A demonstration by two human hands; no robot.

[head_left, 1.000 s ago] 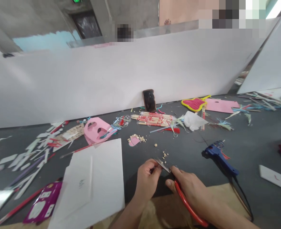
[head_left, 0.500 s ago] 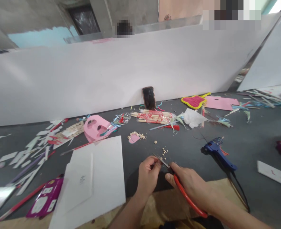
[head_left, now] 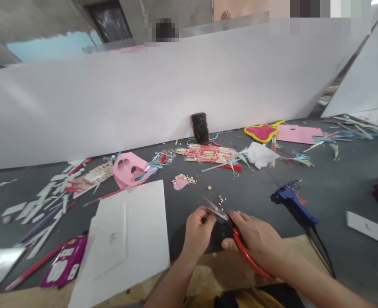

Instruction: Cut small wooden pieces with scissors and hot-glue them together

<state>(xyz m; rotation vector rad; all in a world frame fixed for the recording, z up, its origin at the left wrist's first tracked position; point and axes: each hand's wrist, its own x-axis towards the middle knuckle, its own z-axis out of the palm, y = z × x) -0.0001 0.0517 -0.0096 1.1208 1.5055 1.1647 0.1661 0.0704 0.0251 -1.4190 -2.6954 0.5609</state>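
My right hand [head_left: 256, 241] is closed round the red handles of a pair of scissors [head_left: 240, 248], whose metal blades [head_left: 214, 208] stand parted and point up and left. My left hand [head_left: 198, 231] is pinched on something small right at the blades; I cannot make out what it is. Both hands hover over a dark sheet [head_left: 219, 239] at the near edge of the grey table [head_left: 256, 196]. A few small beige bits [head_left: 221, 199] lie just beyond the blades.
A white sheet [head_left: 128, 244] lies to the left, a blue glue gun [head_left: 293, 201] to the right. A pink mask shape [head_left: 129, 169], sticks in a wrapper [head_left: 208, 154], a phone [head_left: 199, 128] against the white wall, and paper scraps [head_left: 41, 205] lie further off.
The scissor blades have opened wider. Both hands stay close together at the table's near edge, and the view has tilted down a little.
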